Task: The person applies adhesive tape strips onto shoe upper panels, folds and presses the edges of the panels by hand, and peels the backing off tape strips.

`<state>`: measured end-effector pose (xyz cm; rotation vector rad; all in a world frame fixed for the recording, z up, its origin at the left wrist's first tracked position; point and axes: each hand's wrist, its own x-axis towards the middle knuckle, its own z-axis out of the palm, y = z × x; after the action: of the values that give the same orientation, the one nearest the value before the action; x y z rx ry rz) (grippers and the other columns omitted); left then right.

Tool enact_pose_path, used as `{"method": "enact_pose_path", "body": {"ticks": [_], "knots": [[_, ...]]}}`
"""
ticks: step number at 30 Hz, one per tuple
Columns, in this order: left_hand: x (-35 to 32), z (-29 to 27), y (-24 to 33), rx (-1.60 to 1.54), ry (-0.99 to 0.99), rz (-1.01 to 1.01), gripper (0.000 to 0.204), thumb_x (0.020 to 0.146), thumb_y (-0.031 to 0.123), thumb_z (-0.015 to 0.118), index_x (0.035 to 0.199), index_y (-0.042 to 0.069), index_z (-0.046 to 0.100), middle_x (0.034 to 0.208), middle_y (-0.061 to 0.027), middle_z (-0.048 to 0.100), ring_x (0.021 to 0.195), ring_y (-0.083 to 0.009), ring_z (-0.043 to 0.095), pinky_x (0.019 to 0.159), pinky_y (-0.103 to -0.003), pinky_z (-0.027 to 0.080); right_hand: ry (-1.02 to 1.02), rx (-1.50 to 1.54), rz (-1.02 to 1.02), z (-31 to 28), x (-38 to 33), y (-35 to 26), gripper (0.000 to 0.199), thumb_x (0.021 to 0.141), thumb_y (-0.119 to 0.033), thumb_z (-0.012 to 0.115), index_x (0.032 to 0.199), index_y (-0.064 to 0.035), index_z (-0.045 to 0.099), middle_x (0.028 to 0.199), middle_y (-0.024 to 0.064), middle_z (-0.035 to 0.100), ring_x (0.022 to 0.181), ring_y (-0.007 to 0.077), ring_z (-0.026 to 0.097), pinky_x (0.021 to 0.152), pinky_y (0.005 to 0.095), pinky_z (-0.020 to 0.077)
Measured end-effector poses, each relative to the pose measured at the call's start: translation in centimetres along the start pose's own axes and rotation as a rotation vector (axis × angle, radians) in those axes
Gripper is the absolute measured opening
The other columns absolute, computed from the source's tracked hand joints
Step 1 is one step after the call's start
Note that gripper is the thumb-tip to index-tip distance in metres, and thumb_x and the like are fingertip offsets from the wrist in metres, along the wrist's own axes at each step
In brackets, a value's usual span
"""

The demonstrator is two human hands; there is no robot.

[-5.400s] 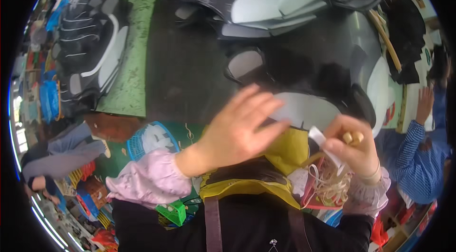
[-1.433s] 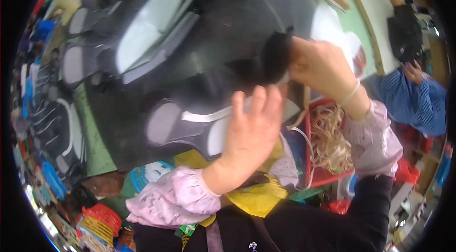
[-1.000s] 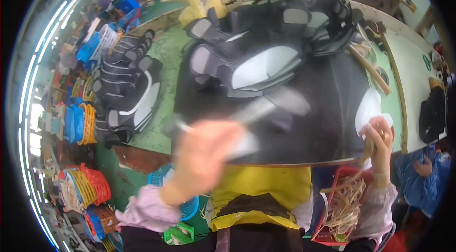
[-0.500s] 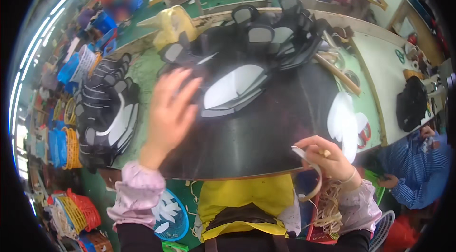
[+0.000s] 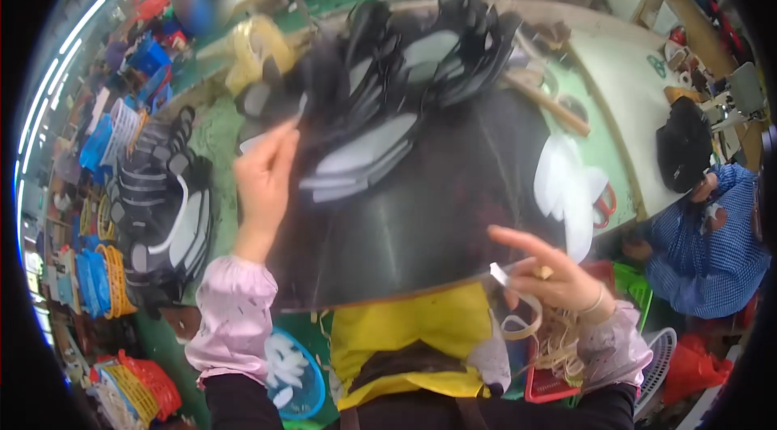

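Note:
My left hand [image 5: 263,175] is closed in a pinch at the left side of the pile, on the edge of a black shoe upper [image 5: 324,78] blurred by motion. More black uppers with pale grey linings [image 5: 429,49] overlap at the far side of the dark work surface [image 5: 421,219]. In front of them lies a fanned stack of uppers [image 5: 364,156], pale linings showing. My right hand [image 5: 558,272], low at the right, holds the end of a narrow cream tape [image 5: 524,323] between thumb and lower fingers, its index finger stretched out. The tape curls down beside a tangle of it.
Another stack of black uppers [image 5: 158,211] stands at the left. White cut pieces [image 5: 562,187] lie at the right by red-handled scissors [image 5: 605,207]. A wooden stick [image 5: 554,104] rests behind. Below the edge is a blue basket [image 5: 312,398]. A co-worker in blue [image 5: 704,244] sits at the right.
My left hand has gone from spread fingers to a pinch on a black upper, which is moving. My right index finger has stretched out. The whole view has shifted slightly.

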<state>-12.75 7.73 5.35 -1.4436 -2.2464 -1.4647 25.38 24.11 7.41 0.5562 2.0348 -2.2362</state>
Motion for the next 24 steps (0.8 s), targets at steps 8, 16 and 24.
{"method": "enact_pose_path", "body": {"ticks": [8,16,24], "knots": [[-13.5,5.3,7.5,0.253,-0.394,0.319,0.044,0.075,0.016,0.082,0.118,0.017,0.078,0.130,-0.0021,0.069,0.102,-0.0261,0.060,0.087,-0.039,0.048,-0.141,0.267,-0.034,2.4,1.3,-2.8,0.021,0.102,-0.003,0.066,0.118,0.0064,0.057,0.085,0.0098,0.073,0.080,0.0115,0.070,0.073,0.0248,0.0524],[-14.8,1.3,5.1,0.206,-0.433,0.278,0.039,0.080,0.013,0.076,0.119,0.013,0.074,0.131,-0.0108,0.062,0.128,-0.0352,0.057,0.111,-0.057,0.040,0.084,-0.327,0.121,4.8,5.6,-2.3,0.016,0.098,-0.011,0.072,0.089,-0.0019,0.063,0.069,0.0021,0.071,0.061,0.0094,0.069,0.057,0.0241,0.0490],[-15.5,1.6,4.1,0.087,-0.512,0.233,0.051,0.071,0.003,0.074,0.120,0.018,0.077,0.124,-0.0108,0.057,0.129,-0.0385,0.057,0.117,-0.068,0.034,0.152,-0.526,-0.013,8.6,12.2,-1.0,0.015,0.096,-0.016,0.069,0.088,-0.0031,0.066,0.066,0.0119,0.069,0.064,0.0344,0.070,0.059,0.0376,0.0529]]}}
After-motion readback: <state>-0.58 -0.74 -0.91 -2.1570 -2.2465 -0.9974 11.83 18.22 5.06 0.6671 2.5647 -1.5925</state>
